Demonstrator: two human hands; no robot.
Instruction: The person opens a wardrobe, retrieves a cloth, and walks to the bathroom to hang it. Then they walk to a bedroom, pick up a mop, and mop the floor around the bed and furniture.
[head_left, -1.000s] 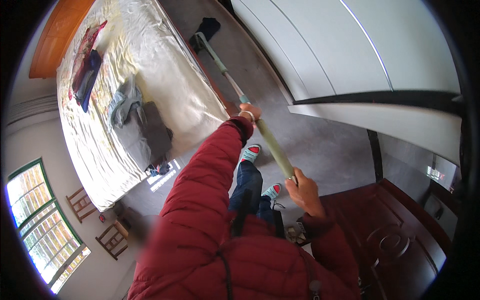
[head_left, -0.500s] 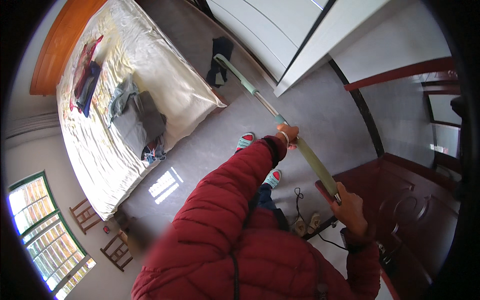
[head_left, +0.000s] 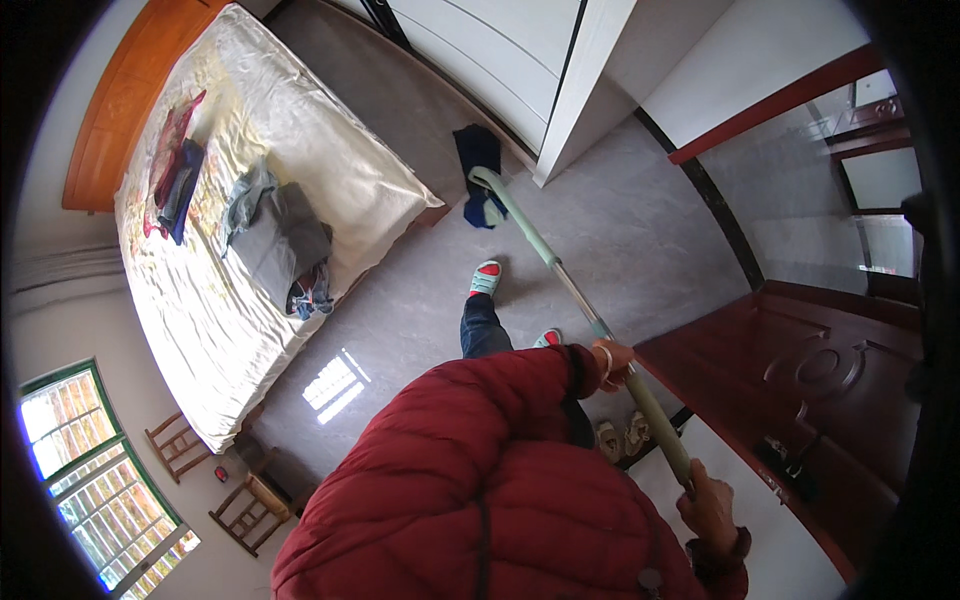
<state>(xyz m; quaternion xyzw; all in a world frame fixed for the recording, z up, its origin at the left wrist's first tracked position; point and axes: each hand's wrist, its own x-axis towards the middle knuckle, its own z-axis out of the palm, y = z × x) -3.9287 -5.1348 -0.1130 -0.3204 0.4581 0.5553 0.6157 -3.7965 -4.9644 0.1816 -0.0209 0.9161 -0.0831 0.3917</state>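
Note:
A long mop (head_left: 577,292) with a pale green and silver pole runs diagonally from my hands to the floor. At its far end a dark blue cloth (head_left: 478,152), with a small pale patch, lies on the tiles by the pole's curved tip. How the cloth is fixed there cannot be made out. My left hand (head_left: 613,364) grips the upper pole, a pale band round its wrist. Lower right, my right hand (head_left: 710,508) is wrapped round the end of the olive-green handle. Both arms wear a dark red padded jacket (head_left: 440,440).
A bed (head_left: 340,190) with folded clothes (head_left: 283,235) stands left of the mop. White cabinet doors (head_left: 490,50) border the far side, a dark red door (head_left: 800,370) the right. Shoes (head_left: 622,436) sit near the threshold; wooden chairs (head_left: 245,515) stand lower left.
The mop has been drawn back toward me, its cloth sliding nearer and slightly right across the floor. Both hands have moved down and to the right, still on the pole.

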